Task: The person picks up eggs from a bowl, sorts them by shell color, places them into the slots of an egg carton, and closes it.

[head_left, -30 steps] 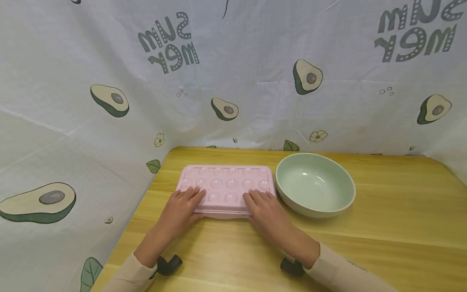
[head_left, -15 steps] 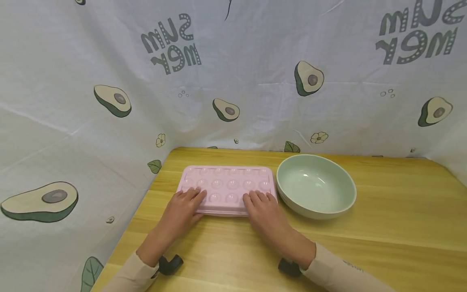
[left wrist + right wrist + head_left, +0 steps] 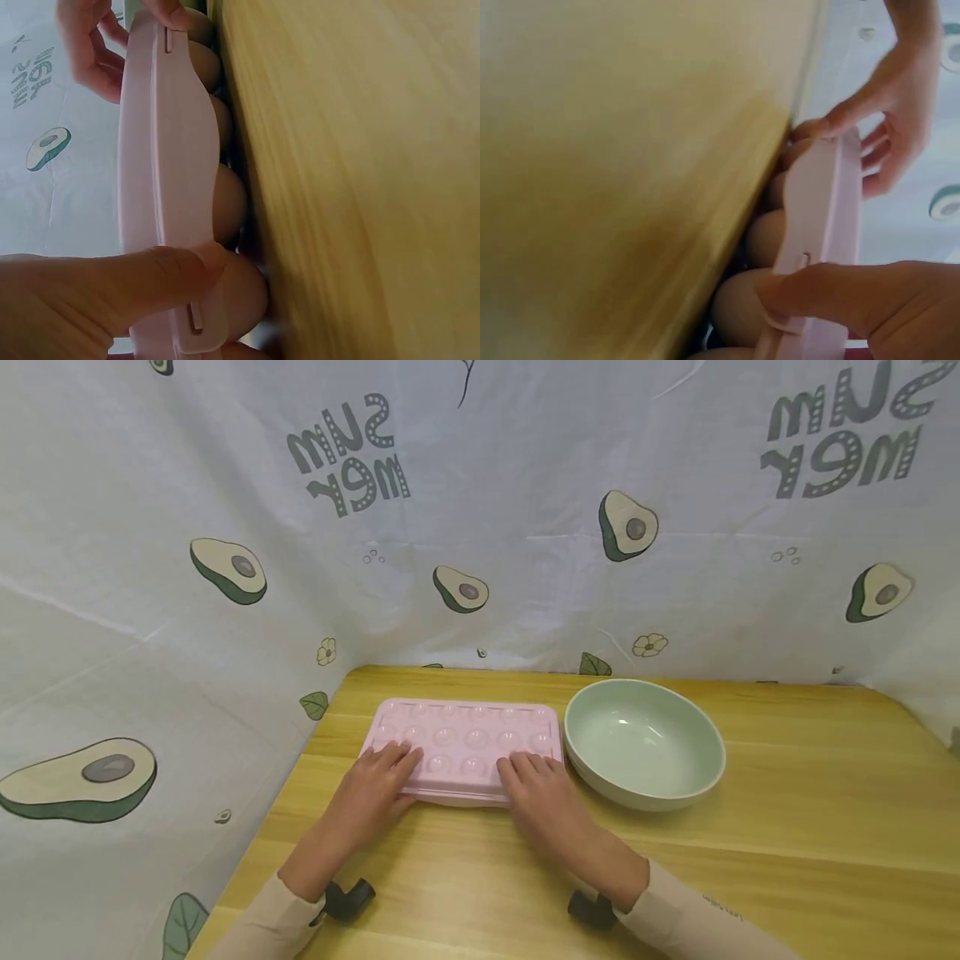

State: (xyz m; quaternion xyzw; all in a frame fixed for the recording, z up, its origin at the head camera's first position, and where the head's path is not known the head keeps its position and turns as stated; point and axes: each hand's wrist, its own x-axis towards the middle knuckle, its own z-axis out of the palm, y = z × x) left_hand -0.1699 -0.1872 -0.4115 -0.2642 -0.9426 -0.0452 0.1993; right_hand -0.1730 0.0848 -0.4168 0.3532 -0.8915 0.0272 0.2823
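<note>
A pink egg box lid (image 3: 457,747) with rows of round bumps lies on the left part of the table. Under its front flap (image 3: 180,142), brown eggs (image 3: 229,202) show in both wrist views. My left hand (image 3: 371,793) grips the lid's front left corner, fingers over the top and thumb (image 3: 157,277) on the flap. At the front right corner, my right hand (image 3: 547,797) holds it likewise, with its thumb (image 3: 810,291) against the flap beside an egg. The lower part of the box is mostly hidden.
A pale green bowl (image 3: 645,747) stands close to the right of the egg box, nothing visible inside it. The wooden table (image 3: 810,777) extends to the right. A white avocado-print cloth (image 3: 525,468) hangs behind and along the left side.
The front flap shows as a slightly narrower strip in the head view than one second ago. Both hands stay at the same corners, and the head view shifts a little.
</note>
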